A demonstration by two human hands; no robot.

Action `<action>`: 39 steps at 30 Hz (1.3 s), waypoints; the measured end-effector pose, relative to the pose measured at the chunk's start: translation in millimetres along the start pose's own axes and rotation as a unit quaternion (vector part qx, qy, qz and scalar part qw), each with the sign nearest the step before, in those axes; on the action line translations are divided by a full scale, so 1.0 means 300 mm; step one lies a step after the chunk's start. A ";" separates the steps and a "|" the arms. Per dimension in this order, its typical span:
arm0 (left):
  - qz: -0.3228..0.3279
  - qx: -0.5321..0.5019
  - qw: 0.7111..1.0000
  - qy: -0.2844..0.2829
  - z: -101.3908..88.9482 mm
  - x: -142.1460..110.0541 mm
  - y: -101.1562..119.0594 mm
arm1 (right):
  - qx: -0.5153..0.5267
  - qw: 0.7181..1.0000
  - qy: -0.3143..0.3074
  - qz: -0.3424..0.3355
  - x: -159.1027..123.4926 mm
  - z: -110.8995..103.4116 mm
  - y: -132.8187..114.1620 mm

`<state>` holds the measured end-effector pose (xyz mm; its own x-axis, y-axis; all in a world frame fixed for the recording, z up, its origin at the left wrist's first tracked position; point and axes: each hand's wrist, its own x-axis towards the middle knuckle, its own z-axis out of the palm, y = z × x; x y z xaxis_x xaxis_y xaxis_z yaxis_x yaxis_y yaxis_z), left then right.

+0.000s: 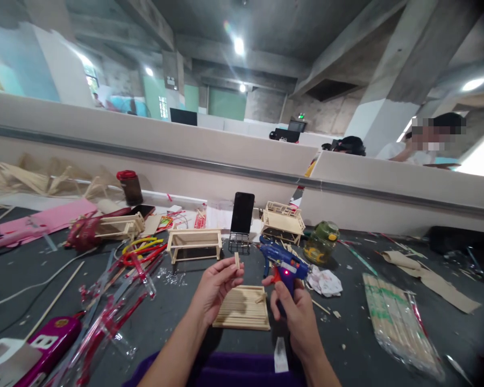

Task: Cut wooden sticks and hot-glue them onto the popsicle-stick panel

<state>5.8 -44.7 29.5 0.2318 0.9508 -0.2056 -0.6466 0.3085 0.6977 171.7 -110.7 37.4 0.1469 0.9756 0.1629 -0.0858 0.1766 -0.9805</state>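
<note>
just below the centre of the frame, a short, narrow, pale wooden stick (237,261), long axis nearly upright, upper end toward the top of the frame. clamped between thumb and fingertips of the bare left hand (221,282). to the right, a blue plastic glue gun (294,262) with orange-red trigger and lit red lamp, nozzle toward the upper left, handle downward. gripped in the bare right hand (296,309), fingers closed round the handle. below and between, a flat, slatted, pale wooden panel (237,314) on the dark grey tabletop (342,349), slats running left to right, a small wooden piece (260,297) near its upper right corner. pale marking on the gun's side, too small to read. at lower right, a clear-wrapped bundle of pale sticks (399,317), green print likewise unreadable. above the hands, a black smartphone (242,212) propped upright, a low, pale wooden frame (193,236) to its left, a railed, pale wooden model (280,220) to its right. beyond the gun, a crumpled white tissue (325,281) and a rounded green bottle (320,242).
</note>
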 end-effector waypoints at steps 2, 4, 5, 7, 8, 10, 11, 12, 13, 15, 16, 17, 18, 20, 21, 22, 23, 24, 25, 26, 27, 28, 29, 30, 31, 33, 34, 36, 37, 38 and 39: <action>0.004 0.006 1.000 0.010 -0.002 0.002 -0.005 | -0.025 1.000 0.000 -0.011 -0.013 0.007 0.029; 0.011 0.014 1.000 0.019 -0.005 0.005 -0.010 | -0.056 0.998 0.011 -0.020 -0.021 0.008 0.045; 0.014 0.017 0.999 0.023 -0.008 0.007 -0.012 | -0.073 0.997 0.019 -0.024 -0.023 0.007 0.048; 0.022 0.023 0.999 0.030 -0.013 0.010 -0.016 | -0.105 0.994 0.022 -0.030 -0.024 0.008 0.048; 0.025 0.026 0.999 0.032 -0.015 0.012 -0.017 | -0.120 0.992 0.017 -0.029 -0.023 0.009 0.046; 0.030 0.030 0.998 0.039 -0.018 0.015 -0.019 | -0.144 0.989 0.005 -0.021 -0.023 0.013 0.041; 0.032 0.031 0.998 0.043 -0.019 0.016 -0.019 | -0.151 0.988 0.003 -0.019 -0.025 0.016 0.039; 0.033 0.031 0.998 0.047 -0.018 0.016 -0.018 | -0.156 0.987 0.004 -0.019 -0.026 0.018 0.037; 0.033 0.032 0.998 0.049 -0.017 0.016 -0.018 | -0.161 0.987 0.005 -0.020 -0.029 0.020 0.036; 0.035 0.034 0.998 0.050 -0.015 0.015 -0.018 | -0.172 0.985 -0.007 -0.020 -0.032 0.021 0.038; 0.034 0.035 0.997 0.051 -0.015 0.015 -0.018 | -0.179 0.984 -0.012 -0.021 -0.032 0.020 0.041; 0.033 0.036 0.997 0.053 -0.015 0.015 -0.019 | -0.187 0.982 -0.014 -0.022 -0.032 0.018 0.045; 0.032 0.037 0.997 0.055 -0.015 0.015 -0.020 | -0.194 0.980 -0.014 -0.025 -0.031 0.016 0.051; 0.031 0.037 0.997 0.062 -0.016 0.016 -0.022 | -0.207 0.978 -0.010 -0.034 -0.027 0.011 0.063; 0.031 0.038 0.997 0.063 -0.017 0.017 -0.023 | -0.212 0.976 -0.011 -0.038 -0.026 0.009 0.068; 0.032 0.039 0.997 0.062 -0.017 0.017 -0.024 | -0.217 0.975 -0.016 -0.041 -0.025 0.007 0.072; 0.033 0.039 0.997 0.061 -0.017 0.018 -0.024 | -0.221 0.974 -0.021 -0.043 -0.024 0.006 0.075; 0.034 0.038 0.997 0.061 -0.017 0.018 -0.024 | -0.224 0.973 -0.023 -0.046 -0.024 0.005 0.076; 0.036 0.037 0.997 0.060 -0.016 0.017 -0.024 | -0.227 0.972 -0.023 -0.049 -0.024 0.004 0.076; 0.037 0.036 0.997 0.060 -0.016 0.017 -0.023 | -0.230 0.972 -0.024 -0.050 -0.025 0.004 0.076; 0.038 0.036 0.997 0.060 -0.015 0.016 -0.023 | -0.232 0.971 -0.025 -0.051 -0.025 0.004 0.076; 0.038 0.037 0.997 0.060 -0.014 0.016 -0.022 | -0.234 0.970 -0.025 -0.052 -0.026 0.004 0.076; 0.039 0.037 0.997 0.060 -0.014 0.015 -0.021 | -0.236 0.970 -0.025 -0.053 -0.026 0.004 0.076; 0.040 0.038 0.997 0.061 -0.013 0.014 -0.020 | -0.237 0.970 -0.025 -0.053 -0.026 0.004 0.076; 0.041 0.039 0.997 0.061 -0.012 0.014 -0.020 | -0.237 0.970 -0.027 -0.053 -0.027 0.004 0.077; 0.043 0.040 0.996 0.061 -0.012 0.013 -0.019 | -0.237 0.970 -0.029 -0.054 -0.027 0.004 0.079; 0.044 0.041 0.996 0.061 -0.011 0.013 -0.019 | -0.237 0.970 -0.031 -0.054 -0.028 0.003 0.079; 0.045 0.042 0.996 0.060 -0.011 0.013 -0.019 | -0.240 0.969 -0.035 -0.052 -0.029 0.002 0.080; 0.046 0.042 0.996 0.060 -0.011 0.013 -0.019 | -0.242 0.968 -0.036 -0.051 -0.030 0.001 0.080; 0.046 0.041 0.996 0.061 -0.010 0.012 -0.019 | -0.244 0.968 -0.036 -0.051 -0.030 0.001 0.081; 0.047 0.041 0.996 0.061 -0.010 0.012 -0.019 | -0.245 0.967 -0.037 -0.051 -0.031 0.000 0.081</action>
<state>8.2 -42.9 22.7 0.0785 0.9734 -0.2151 -0.5988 0.2186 0.7705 168.1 -115.4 12.1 0.0583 0.9661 0.2515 0.4057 0.2073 -0.8902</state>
